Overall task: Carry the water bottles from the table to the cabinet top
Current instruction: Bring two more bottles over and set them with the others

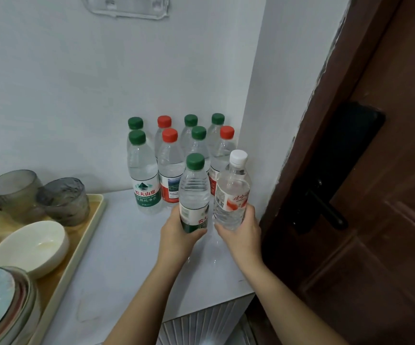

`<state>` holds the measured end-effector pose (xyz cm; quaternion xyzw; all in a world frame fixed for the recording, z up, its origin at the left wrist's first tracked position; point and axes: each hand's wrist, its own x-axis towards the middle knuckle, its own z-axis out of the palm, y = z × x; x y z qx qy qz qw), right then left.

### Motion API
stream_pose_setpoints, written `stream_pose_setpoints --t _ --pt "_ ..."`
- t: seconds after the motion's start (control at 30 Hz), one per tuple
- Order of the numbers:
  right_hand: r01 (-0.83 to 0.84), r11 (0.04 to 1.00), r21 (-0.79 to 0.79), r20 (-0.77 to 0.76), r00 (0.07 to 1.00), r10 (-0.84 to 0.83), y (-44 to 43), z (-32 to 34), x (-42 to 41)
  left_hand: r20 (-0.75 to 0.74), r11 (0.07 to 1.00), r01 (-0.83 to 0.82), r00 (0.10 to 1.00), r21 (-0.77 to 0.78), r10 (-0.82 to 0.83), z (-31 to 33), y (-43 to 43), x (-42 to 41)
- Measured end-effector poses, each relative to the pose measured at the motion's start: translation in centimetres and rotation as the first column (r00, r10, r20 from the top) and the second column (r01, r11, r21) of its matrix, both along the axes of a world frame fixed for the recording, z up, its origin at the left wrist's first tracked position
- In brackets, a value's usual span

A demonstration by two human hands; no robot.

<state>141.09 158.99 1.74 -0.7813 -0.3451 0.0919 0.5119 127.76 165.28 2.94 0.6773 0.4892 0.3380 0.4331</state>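
Note:
My left hand [176, 232] grips a clear water bottle with a green cap and green label [193, 190] around its lower half. My right hand [240, 231] grips a clear bottle with a white cap and a red-and-white label [232, 188]. Both bottles are upright, side by side, just above or on the white cabinet top [132, 257]. Behind them, in the corner against the wall, stand several more water bottles [171, 155] with green and red caps, in two rows.
A beige tray [87, 235] at the left holds a white bowl [31, 247], grey glass cups [64, 200] and stacked patterned plates [0, 307]. A dark brown door [375, 195] with a black handle [325, 207] stands close on the right. The cabinet's front edge runs below my arms.

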Motion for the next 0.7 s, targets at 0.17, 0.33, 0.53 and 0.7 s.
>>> stream_pose_setpoints --t 0.17,0.33,0.53,0.7 --pt "-0.017 1.000 -0.001 0.026 1.000 0.017 1.7 -0.2 0.7 0.042 0.998 0.007 0.999 0.069 -0.010 0.0 1.5 1.8" --pt "-0.166 0.978 -0.124 -0.044 0.986 0.162 2.0 0.0 2.2 0.003 0.992 0.051 0.999 0.112 -0.051 -0.4 2.3 2.1" --pt "-0.145 0.984 -0.101 -0.090 0.987 0.136 2.1 -0.3 2.9 -0.041 0.992 0.046 0.998 0.121 -0.041 -1.1 2.6 2.8" --pt "-0.119 0.988 -0.095 -0.084 0.990 0.111 3.0 -0.4 3.0 -0.054 0.991 0.022 0.998 0.135 -0.015 -1.4 2.8 3.4"
